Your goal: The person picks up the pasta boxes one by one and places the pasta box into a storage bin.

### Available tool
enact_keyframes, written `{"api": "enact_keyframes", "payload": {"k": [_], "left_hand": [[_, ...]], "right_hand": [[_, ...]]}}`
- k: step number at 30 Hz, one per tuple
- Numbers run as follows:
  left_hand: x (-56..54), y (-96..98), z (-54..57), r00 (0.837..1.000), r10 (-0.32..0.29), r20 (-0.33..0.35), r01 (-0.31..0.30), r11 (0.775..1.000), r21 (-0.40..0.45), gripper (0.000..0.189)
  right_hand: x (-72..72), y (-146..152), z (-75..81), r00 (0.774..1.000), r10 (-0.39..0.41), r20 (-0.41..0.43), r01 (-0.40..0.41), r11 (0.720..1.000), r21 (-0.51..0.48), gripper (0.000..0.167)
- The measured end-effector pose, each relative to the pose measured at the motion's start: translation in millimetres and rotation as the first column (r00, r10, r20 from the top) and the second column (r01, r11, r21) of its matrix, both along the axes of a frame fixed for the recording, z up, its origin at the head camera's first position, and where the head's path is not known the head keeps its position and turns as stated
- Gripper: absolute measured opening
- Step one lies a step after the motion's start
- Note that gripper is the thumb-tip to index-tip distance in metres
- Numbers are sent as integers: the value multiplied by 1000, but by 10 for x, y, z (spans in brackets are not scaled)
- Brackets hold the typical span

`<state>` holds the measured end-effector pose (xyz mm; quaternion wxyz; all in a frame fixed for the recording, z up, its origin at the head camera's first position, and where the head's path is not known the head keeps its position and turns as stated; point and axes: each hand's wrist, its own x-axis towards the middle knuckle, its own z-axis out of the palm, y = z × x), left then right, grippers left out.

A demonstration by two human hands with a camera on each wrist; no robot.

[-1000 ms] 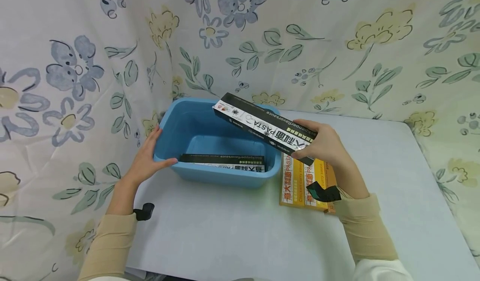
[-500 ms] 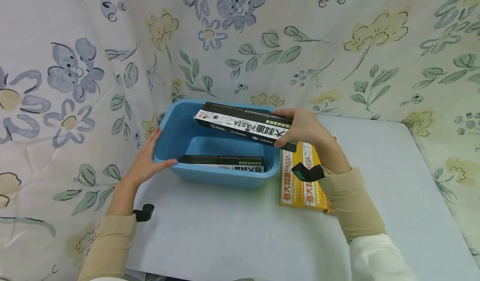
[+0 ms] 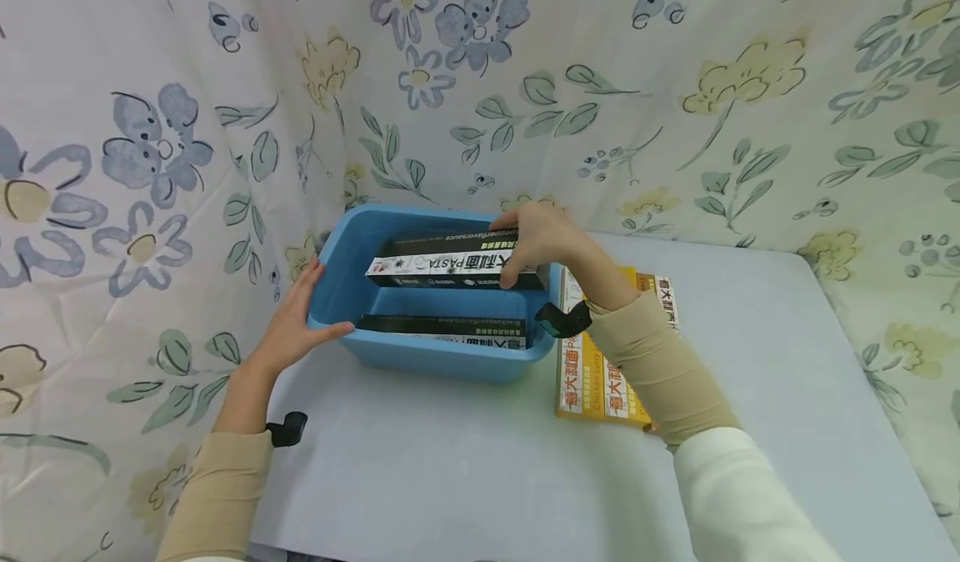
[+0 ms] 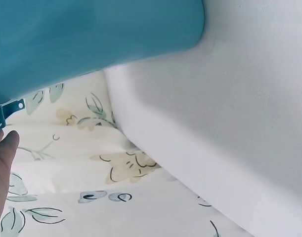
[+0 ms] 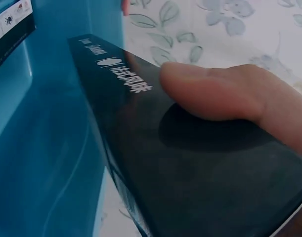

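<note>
My right hand (image 3: 546,241) grips the right end of a long black-and-white pasta box (image 3: 435,266), thumb on its near side. The box lies lengthwise inside the opening of a blue plastic bin (image 3: 427,362), near the back wall. In the right wrist view the thumb (image 5: 210,91) presses on the dark side of the box. A second black pasta box (image 3: 442,326) lies in the bin along the front wall. My left hand (image 3: 296,308) rests at the bin's left front corner, its thumb on the front rim and its fingers stretched along the left side.
Yellow pasta boxes (image 3: 592,378) lie on the white table (image 3: 450,462) just right of the bin, partly hidden under my right arm. Another box with an orange side (image 3: 663,295) shows beyond them. A floral curtain (image 3: 600,128) hangs behind and left of the table.
My right hand has carried the pasta box left and down into the bin, turning it nearly parallel to the long sides. The left hand has stayed at the corner.
</note>
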<state>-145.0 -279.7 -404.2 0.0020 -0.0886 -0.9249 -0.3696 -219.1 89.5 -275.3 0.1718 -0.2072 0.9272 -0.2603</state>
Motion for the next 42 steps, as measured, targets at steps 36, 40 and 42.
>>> {"api": "enact_keyframes", "payload": {"k": [36, 40, 42], "left_hand": [[14, -10, -32, 1000, -19, -8, 19, 1000, 1, 106], [3, -9, -27, 1000, -16, -11, 17, 1000, 5, 106], [-6, -12, -25, 1000, -11, -10, 11, 1000, 9, 106]], "right_hand": [[-432, -660, -457, 995, 73, 63, -93, 893, 441, 87], [-462, -601, -382, 999, 41, 20, -45, 968, 248, 76], [-470, -566, -351, 999, 39, 9, -40, 988, 150, 69]]}}
